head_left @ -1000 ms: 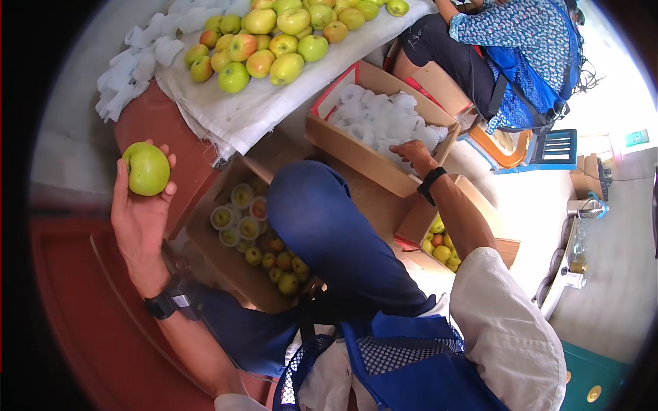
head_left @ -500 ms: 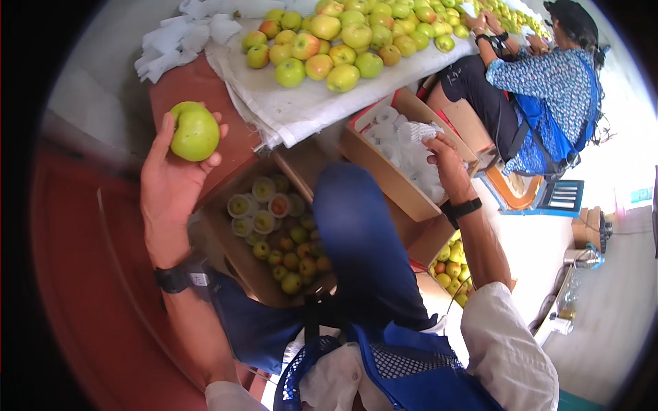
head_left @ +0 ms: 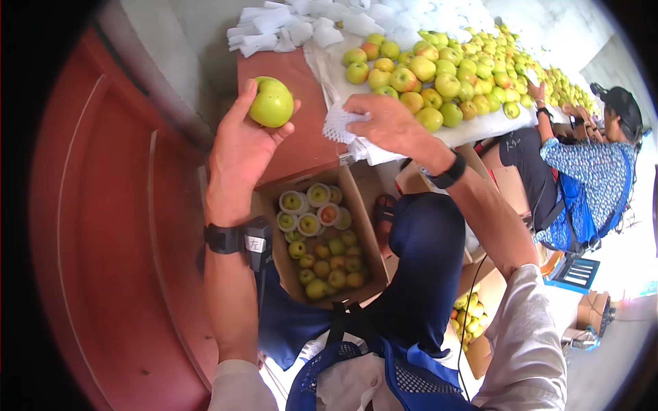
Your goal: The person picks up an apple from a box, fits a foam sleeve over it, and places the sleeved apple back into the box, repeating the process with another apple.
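Your left hand (head_left: 241,149) cups a green apple (head_left: 272,102) between thumb and fingers; your right hand (head_left: 392,123) pinches a white foam net sleeve (head_left: 337,125), near but not touching, toward the apple's four o'clock.

The surface (head_left: 303,147) is reddish-brown where it shows at the end on the view's left, and a white cloth (head_left: 327,74) covers it from there onward, its edge hanging over the front. On the cloth lies a long spread of loose apples (head_left: 447,85), green to yellow with some blushed red, many touching one another and running on toward the far end. Behind the front apples, and reaching past the cloth onto the corner by the wall, white foam nets (head_left: 272,21) lie in a loose, overlapping pile.
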Demonstrator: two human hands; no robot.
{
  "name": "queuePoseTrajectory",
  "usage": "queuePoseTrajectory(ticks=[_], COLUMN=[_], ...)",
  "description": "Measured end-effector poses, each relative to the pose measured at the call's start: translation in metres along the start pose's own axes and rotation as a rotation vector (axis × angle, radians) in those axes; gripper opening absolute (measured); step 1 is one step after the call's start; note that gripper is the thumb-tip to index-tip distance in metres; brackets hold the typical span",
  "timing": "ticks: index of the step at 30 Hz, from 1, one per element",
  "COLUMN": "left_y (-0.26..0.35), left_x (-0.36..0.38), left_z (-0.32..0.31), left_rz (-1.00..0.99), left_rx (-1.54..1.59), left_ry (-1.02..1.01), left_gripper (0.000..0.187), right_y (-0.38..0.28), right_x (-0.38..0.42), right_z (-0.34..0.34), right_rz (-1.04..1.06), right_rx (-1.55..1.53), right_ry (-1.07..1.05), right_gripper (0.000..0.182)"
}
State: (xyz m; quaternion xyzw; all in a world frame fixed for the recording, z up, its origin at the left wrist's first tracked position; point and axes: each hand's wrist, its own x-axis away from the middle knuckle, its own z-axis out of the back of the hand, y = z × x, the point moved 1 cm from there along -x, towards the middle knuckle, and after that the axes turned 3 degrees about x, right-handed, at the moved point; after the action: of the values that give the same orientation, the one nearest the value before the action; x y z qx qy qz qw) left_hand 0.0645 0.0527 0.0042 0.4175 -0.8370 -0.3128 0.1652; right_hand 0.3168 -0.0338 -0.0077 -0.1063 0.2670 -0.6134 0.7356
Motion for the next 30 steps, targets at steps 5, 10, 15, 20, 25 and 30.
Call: queuePoseTrajectory(ticks=[5,10,15,20,25,30], left_y=[0.007,0.011,0.007,0.000,-0.008,-0.016], left_x=[0.002,0.006,0.005,0.007,0.018,0.019], left_z=[0.006,0.008,0.010,0.014,0.003,-0.007], left_rz=[0.000,-0.026,0.011,0.004,-0.019,-0.024], left_rx=[0.031,0.012,-0.022,-0.135,-0.380,-0.561], left_ry=[0.077,0.095,0.081,0.096,0.077,-0.041], left_gripper=[0.035,0.033,0.035,0.039,0.040,0.055], right_y=[-0.013,-0.014,-0.013,-0.022,-0.063,-0.085], right_x=[-0.023,-0.018,-0.014,-0.020,-0.010,-0.004], right_z=[-0.047,-0.054,-0.052,-0.034,-0.023,-0.019], right_rz=[0.142,0.120,0.162,-0.074,0.011,0.032], right_rx=[0.300,0.170,0.154,-0.113,-0.391,-0.341], right_ry=[-0.104,-0.065,-0.033,0.140,0.167,0.070], right_gripper=[0.032,0.034,0.031,0.033,0.058,0.074])
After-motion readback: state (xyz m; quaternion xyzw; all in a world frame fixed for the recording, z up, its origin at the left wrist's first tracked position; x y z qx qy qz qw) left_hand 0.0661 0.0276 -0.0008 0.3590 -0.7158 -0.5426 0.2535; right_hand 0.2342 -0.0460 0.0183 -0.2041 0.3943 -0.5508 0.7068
